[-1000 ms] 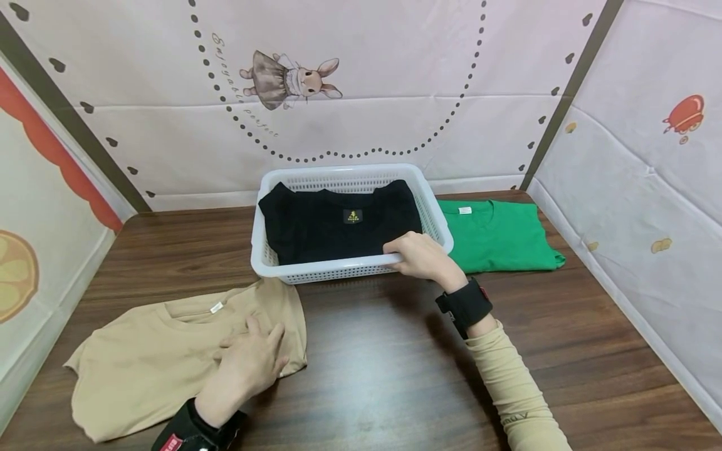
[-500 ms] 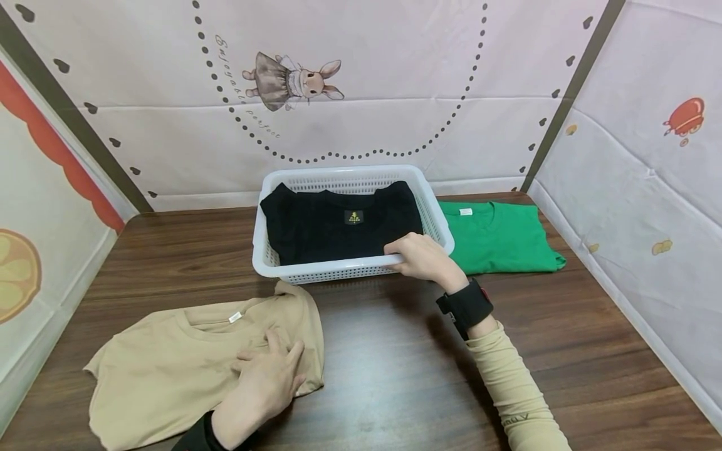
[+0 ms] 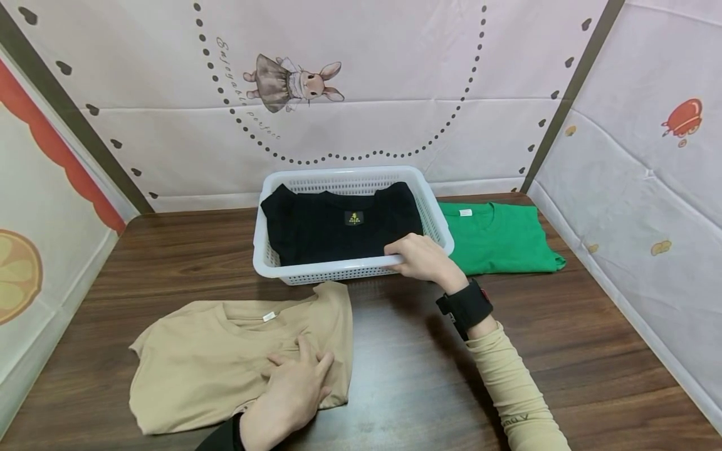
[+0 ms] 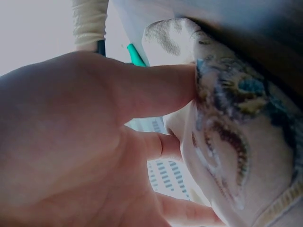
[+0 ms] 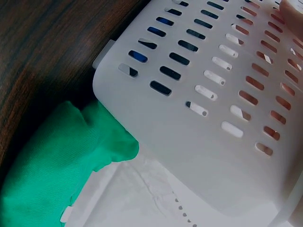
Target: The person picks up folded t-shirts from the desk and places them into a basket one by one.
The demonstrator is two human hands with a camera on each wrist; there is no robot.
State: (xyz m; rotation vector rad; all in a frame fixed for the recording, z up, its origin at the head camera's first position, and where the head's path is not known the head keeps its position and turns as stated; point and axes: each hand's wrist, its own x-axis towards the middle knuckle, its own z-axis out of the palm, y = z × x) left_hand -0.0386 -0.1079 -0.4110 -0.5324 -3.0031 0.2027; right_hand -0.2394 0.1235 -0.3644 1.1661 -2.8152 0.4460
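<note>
My left hand (image 3: 290, 389) lies with fingers spread on a folded beige T-shirt (image 3: 197, 351) at the table's front left. In the left wrist view, the thumb and straight fingers touch the T-shirt's cloth (image 4: 227, 142), which bears a coloured print. My right hand (image 3: 420, 255) grips the near right rim of a white plastic basket (image 3: 333, 268), fingers over the edge. A folded black T-shirt (image 3: 321, 228) with a yellow-marked neck label lies inside the basket. The beige T-shirt's upper right corner is close below the basket's front.
A folded green T-shirt (image 3: 502, 238) lies right of the basket, its left part hidden behind it. The brown wooden table (image 3: 592, 351) meets printed fabric walls (image 3: 395, 75) at the back and sides.
My left hand has slid the beige T-shirt to the right, its upper right corner now below the basket's front. My right hand and the basket have stayed put.
</note>
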